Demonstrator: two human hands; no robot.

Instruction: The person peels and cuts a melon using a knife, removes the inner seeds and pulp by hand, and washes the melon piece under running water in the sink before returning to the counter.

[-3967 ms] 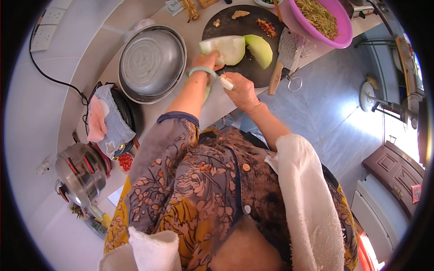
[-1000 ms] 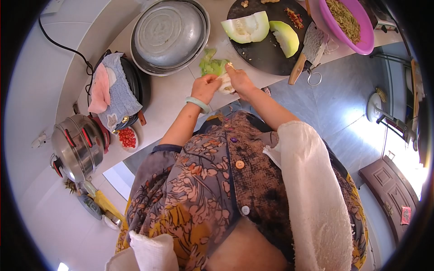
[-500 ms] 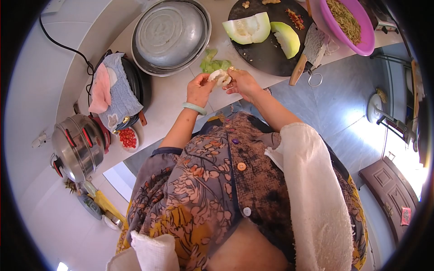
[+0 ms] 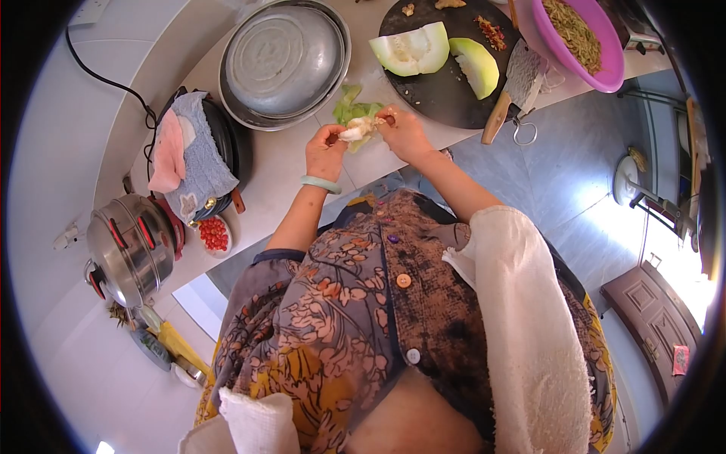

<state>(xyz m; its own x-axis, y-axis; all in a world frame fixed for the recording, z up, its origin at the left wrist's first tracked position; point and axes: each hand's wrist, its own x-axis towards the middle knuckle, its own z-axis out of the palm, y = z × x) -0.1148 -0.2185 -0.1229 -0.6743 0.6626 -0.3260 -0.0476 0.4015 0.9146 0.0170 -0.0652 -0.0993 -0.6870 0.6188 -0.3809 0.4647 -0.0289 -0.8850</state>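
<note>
Across the bench (image 4: 280, 170), close to its near edge, a round dark board (image 4: 423, 104) carries a large pale-green melon piece (image 4: 412, 51) and a slimmer wedge (image 4: 478, 68), with chopped red bits (image 4: 491, 33) beyond the wedge. A cleaver (image 4: 520, 82) lies at the board's right side, its wooden handle pointing toward the near edge. Beyond it, a pink basin (image 4: 614, 72) of shreds (image 4: 572, 34) stands by the right end. Left of the board are nested metal basins (image 4: 286, 59); further left, blue and pink cloths (image 4: 200, 166) cover a dark pot, and a dish of red pieces (image 4: 215, 234) sits by the near edge.

Green peelings (image 4: 352, 104) lie between the basins and the board, just beyond the pale pulp (image 4: 354, 132), which is held near the near edge. The left hand (image 4: 327, 155) pinches the pulp's left end between thumb and fingers; the right hand (image 4: 404, 135) pinches its other end. Both forearms reach forward and slant inward, the left wrist wearing a pale bangle (image 4: 321, 184).
</note>
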